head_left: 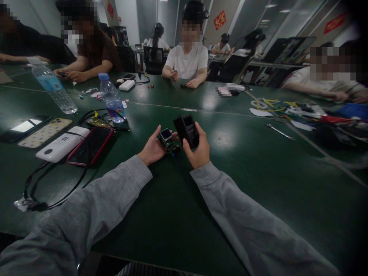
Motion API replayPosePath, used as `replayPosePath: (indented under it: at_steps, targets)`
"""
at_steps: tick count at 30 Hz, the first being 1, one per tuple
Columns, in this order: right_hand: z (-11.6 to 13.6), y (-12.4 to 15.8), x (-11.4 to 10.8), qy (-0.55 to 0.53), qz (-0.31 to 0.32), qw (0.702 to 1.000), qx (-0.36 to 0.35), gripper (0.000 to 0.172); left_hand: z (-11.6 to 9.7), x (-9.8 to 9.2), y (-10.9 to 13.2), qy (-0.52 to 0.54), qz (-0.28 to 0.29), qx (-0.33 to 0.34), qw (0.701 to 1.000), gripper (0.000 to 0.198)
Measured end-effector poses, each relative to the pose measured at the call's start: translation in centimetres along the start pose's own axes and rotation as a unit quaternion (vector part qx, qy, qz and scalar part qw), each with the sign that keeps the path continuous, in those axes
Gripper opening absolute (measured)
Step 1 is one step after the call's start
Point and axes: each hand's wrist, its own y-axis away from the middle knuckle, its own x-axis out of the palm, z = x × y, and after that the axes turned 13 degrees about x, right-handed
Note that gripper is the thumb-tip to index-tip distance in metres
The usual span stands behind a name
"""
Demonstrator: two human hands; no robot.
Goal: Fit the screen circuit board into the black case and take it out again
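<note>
Currently, left hand [154, 148] in loose grip around circuit board [168, 143], right hand [200, 150] snug around black case [185, 131].

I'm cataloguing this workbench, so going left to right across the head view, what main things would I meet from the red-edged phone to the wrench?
Red-edged phone, blue-capped bottle, left hand, green circuit board, black boxy device, right hand, wrench.
</note>
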Motion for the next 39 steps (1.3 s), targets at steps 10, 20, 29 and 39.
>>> replayPosePath:
  at_steps: [10, 20, 29, 39]
  targets:
    - [-6.3, -2.4, -0.2, 0.098, -0.019, 0.994, 0.052, 0.063, -0.2, -0.5, -0.4, 0.022, -0.023, 0.029, 0.999, 0.068]
    - [-6.7, -2.0, 0.3, 0.188, 0.04, 0.981, 0.039, 0.054, -0.3, -0.3, -0.2, 0.027, -0.028, 0.037, 0.999, 0.066]
    - [-5.9, -1.9, 0.0, 0.171, 0.021, 0.984, 0.036, 0.048, -0.1, -0.5, -0.3, 0.024, -0.014, 0.032, 0.999, 0.071]
    - [-5.7, -1.9, 0.1, 0.198, 0.033, 0.979, 0.034, 0.045, -0.2, -0.5, -0.1, 0.035, -0.01, 0.026, 0.999, 0.07]
